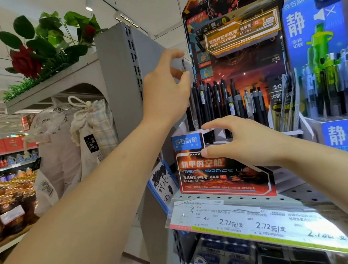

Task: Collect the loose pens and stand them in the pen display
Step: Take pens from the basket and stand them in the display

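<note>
A red and black cardboard pen display (pixel 225 175) stands on a store shelf, with several dark pens (pixel 225 102) upright in its stepped slots. My left hand (pixel 165 90) is raised at the display's left side and pinches the top of a black pen (pixel 183 65) between thumb and fingers. The pen hangs upright over the leftmost slots, its lower part hidden behind my hand. My right hand (pixel 239 143) grips the front upper edge of the display, thumb on the front face and fingers over the rim.
A blue display (pixel 345 131) with green and black pens stands just right of the red one. The perforated shelf edge (pixel 239 218) carries price tags. A grey upright panel (pixel 122 77) rises on the left, with bags and artificial roses (pixel 26 60) beyond.
</note>
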